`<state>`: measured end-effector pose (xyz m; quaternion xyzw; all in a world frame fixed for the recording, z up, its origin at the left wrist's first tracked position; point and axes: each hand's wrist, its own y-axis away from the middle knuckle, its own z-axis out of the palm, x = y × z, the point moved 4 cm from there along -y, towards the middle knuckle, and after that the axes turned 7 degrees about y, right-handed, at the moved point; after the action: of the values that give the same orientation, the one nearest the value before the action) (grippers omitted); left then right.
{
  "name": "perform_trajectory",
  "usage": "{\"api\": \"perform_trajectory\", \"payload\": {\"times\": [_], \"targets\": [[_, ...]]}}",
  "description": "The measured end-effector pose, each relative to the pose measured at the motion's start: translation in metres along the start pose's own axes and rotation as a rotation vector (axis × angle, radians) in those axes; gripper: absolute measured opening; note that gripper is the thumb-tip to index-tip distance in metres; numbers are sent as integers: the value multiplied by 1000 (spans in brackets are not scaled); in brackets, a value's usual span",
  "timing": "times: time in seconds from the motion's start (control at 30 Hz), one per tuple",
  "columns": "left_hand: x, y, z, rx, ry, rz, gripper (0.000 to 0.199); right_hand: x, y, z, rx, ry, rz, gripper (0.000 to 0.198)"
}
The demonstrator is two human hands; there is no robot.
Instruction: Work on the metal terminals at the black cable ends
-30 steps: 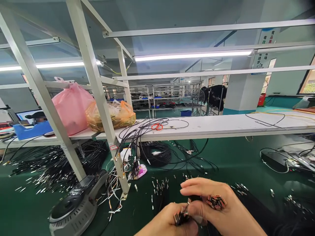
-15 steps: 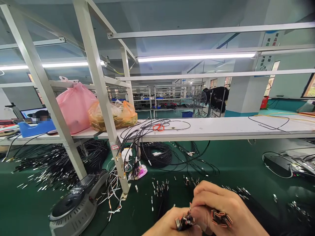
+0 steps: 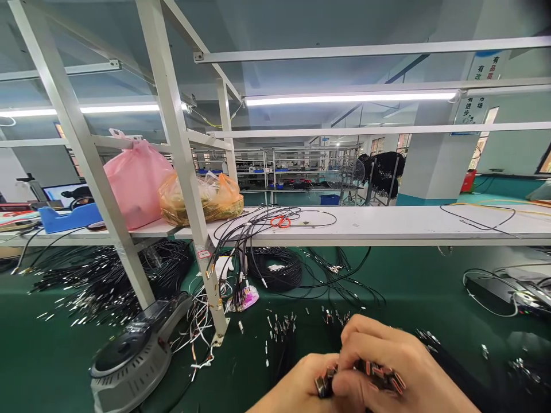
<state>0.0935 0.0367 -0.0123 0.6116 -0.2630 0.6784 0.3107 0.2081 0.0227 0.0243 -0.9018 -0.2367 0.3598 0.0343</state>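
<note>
A: Your right hand (image 3: 400,367) is curled shut around a bundle of small connectors (image 3: 383,376), their orange-edged ends poking out between your fingers at the bottom of the view.

B: And my left?

A: Your left hand (image 3: 297,387) is pinched closed on another small dark connector piece (image 3: 323,385), thumb pressed right up against your right hand. Both hands meet low in the frame, just above the green surface (image 3: 408,287).

B: What lies around them?

A: Just beyond your knuckles, loose metal-tipped wire ends (image 3: 282,327) are scattered on the mat. Farther back sits a coil of black cable (image 3: 275,268), with a small pink-wrapped bunch of wires (image 3: 245,298) near the foot of the white frame post (image 3: 189,183).

B: To the left?

A: A grey tape dispenser (image 3: 129,358) stands near the post, and behind it a big spread of black wires (image 3: 99,275) covers the mat.

B: Up on the shelf?

A: The white shelf (image 3: 408,221) carries orange scissors (image 3: 279,221), a pink bag (image 3: 135,180) and an orange bag (image 3: 206,198) side by side, touching.
</note>
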Motion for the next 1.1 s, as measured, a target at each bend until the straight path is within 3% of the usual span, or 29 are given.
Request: {"api": "perform_trajectory", "payload": {"times": [0.13,0.23,0.3,0.37,0.43,0.53,0.6,0.7,0.8,0.9,0.93,1.0,1.07,1.1], "targets": [[-4,-6,1,-15,72,3,29,8,-14,-5,51,-161,146,13],[11,0,-12,167,71,-17,37,12,-16,-29,113,-405,202,14],[31,10,-24,313,96,-5,36,15,-10,-52,222,-576,186,26],[54,19,-31,320,149,59,32,18,-4,-67,302,-735,116,34],[70,20,-34,319,159,124,31,23,-4,-66,304,-779,109,34],[72,7,-29,389,87,125,27,27,-17,-47,309,-767,205,28],[67,-10,-16,311,48,113,27,17,-27,-38,412,-829,166,27],[72,-29,8,57,126,223,36,-5,-36,-37,557,-871,83,25],[82,-36,19,-86,140,280,48,-22,-38,-48,593,-756,2,19],[87,-36,13,-37,-134,235,17,-20,-35,-61,541,-486,-61,18],[89,-35,9,4,-238,230,7,-14,-31,-63,529,-427,-75,28],[95,-32,-2,114,-356,234,19,6,-19,-59,509,-407,-120,75],[103,-29,-13,236,-316,234,28,29,-4,-39,406,-477,-168,115],[109,-27,-19,297,-253,244,29,41,3,-22,289,-522,-158,124]]}}
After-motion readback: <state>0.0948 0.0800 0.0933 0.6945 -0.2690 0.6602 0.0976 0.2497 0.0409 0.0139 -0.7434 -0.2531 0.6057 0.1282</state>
